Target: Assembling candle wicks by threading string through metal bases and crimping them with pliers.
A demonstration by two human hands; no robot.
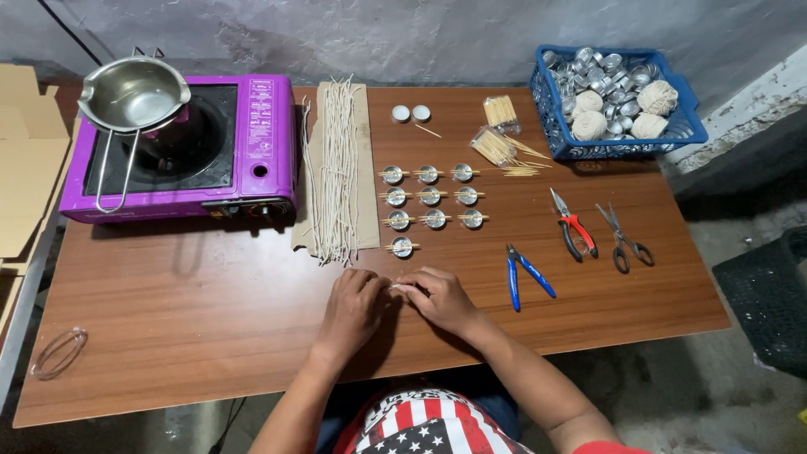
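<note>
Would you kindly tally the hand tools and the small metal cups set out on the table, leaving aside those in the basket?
Blue-handled pliers: 1
Red-handled cutters: 1
Scissors: 1
Small metal cups with sticks laid across: 10
Small metal cups without sticks: 2
Total: 15

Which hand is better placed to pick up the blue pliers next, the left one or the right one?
Probably the right hand. The blue pliers lie on the table just to its right, with nothing between. The left hand would have to cross over. Both hands now pinch a small pale piece together.
</note>
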